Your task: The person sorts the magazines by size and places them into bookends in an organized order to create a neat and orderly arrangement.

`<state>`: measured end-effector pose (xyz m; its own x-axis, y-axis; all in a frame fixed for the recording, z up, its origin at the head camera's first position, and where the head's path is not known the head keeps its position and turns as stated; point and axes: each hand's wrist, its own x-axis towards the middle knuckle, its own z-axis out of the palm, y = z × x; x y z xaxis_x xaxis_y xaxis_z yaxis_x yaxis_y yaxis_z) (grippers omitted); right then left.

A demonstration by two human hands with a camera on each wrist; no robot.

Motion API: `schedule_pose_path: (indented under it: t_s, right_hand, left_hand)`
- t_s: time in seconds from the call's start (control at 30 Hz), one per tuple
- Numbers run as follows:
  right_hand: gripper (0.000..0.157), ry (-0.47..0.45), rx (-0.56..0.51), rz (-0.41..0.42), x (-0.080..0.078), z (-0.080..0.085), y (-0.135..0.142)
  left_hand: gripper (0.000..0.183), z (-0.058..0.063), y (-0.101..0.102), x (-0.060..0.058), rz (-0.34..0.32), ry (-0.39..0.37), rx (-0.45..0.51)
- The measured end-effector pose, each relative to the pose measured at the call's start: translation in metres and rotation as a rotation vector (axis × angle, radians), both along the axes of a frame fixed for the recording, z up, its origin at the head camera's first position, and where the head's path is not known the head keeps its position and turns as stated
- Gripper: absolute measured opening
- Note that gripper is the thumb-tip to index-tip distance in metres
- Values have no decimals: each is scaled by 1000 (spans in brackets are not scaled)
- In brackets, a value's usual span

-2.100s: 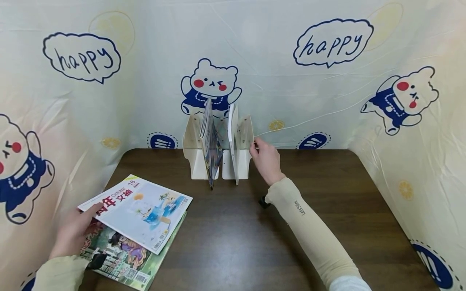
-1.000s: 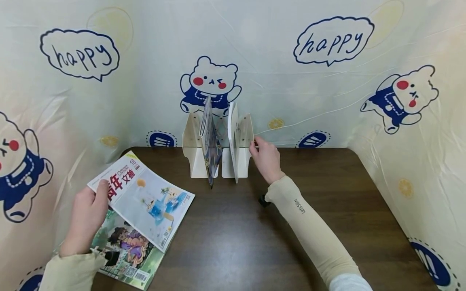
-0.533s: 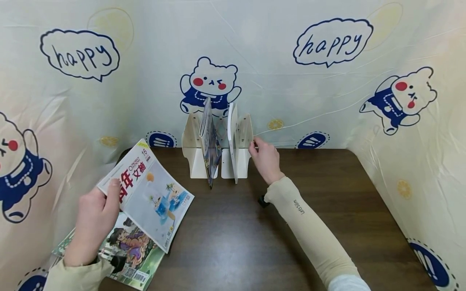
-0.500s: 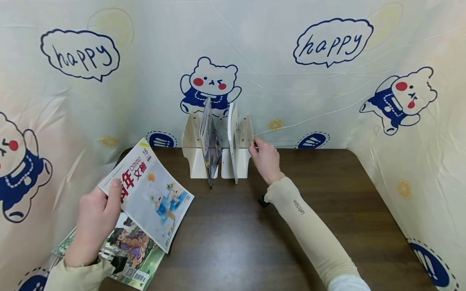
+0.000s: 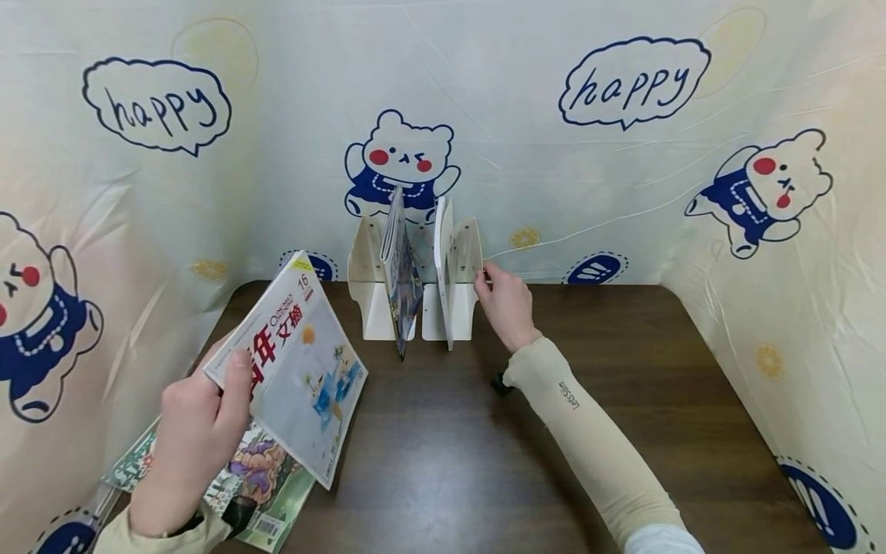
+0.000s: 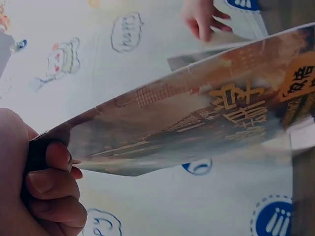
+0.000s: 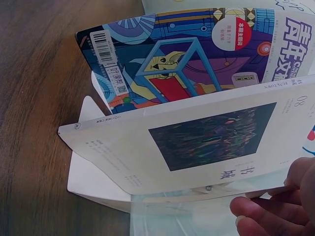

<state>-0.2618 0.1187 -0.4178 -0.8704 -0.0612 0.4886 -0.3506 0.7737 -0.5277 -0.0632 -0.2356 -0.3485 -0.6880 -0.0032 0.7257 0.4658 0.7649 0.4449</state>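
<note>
At the near left, the green comic (image 5: pixel 291 500) lies on the table (image 5: pixel 554 462), partly hidden by the wrist above it; whether more lies beneath I cannot tell. Over it, the left hand (image 5: pixel 197 431) pinches the magazine (image 5: pixel 304 385) by its left edge, thumb on the pale cover and fingers curled behind. The magazine is tilted, far corner raised; whether its near corner touches anything is unclear.

At the far middle stands the rack (image 5: pixel 364 258). In it, the blue issue (image 7: pixel 172 59) stands on edge to the left and the white book (image 7: pixel 206 142) to the right, with a gap between them. At the rack's right side, the right hand (image 5: pixel 508 308) has thumb and fingertips pinching the wall's edge.

The step in hand looks like raising the magazine off the comic with one hand while the other steadies the rack. From here, I judge that moving the magazine calls for a firm left pinch, since only one edge is held, and for lifting the near corner clear; the right hand's hold should suit keeping the rack still.
</note>
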Motion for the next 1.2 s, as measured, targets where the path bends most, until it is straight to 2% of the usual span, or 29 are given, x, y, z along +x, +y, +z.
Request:
schedule_pose_path:
  t_s: [0.37, 0.63, 0.87, 1.03, 1.2]
  right_hand:
    - [22, 14, 19, -7, 0, 0, 0]
    - [23, 6, 13, 6, 2, 0, 1]
    - [23, 4, 12, 8, 2, 0, 1]
    - [22, 10, 14, 3, 2, 1, 0]
    - [21, 18, 17, 1, 1, 1, -1]
  left_hand:
    - [34, 13, 28, 13, -154, -11, 4]
    - [36, 23, 50, 17, -219, -48, -35]
    - [35, 26, 68, 6, -283, 25, -49]
    - [40, 27, 78, -8, -290, 68, -66]
    - [44, 25, 86, -26, -268, 93, -89]
